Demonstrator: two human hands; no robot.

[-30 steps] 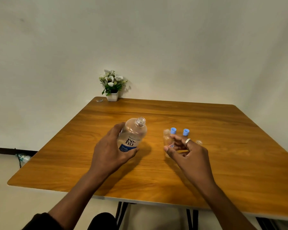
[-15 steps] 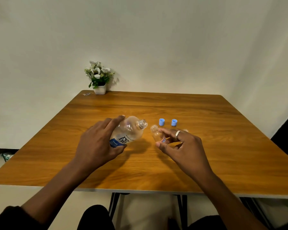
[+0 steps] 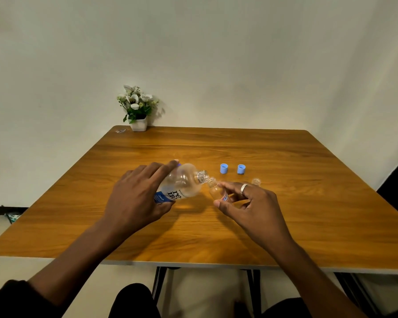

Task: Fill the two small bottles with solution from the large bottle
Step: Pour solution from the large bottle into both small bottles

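My left hand (image 3: 138,198) grips the large clear bottle (image 3: 182,187) with a blue label, tipped nearly flat with its open neck pointing right. My right hand (image 3: 248,205), with a ring on one finger, pinches a small clear bottle (image 3: 216,191), tilted so its mouth meets the large bottle's neck. A second small bottle (image 3: 256,181) stands uncapped on the wooden table (image 3: 308,203), just behind my right hand and partly hidden by it. Two blue caps (image 3: 224,168) (image 3: 241,169) lie on the table behind the bottles.
A small white pot of white flowers (image 3: 137,111) stands at the table's far left corner by the wall. A tiny clear scrap (image 3: 120,131) lies beside it. The table's near edge runs above my knees.
The large bottle has tipped from upright to nearly flat. My right hand has brought the small bottle's mouth up against its neck. The camera view has shifted.
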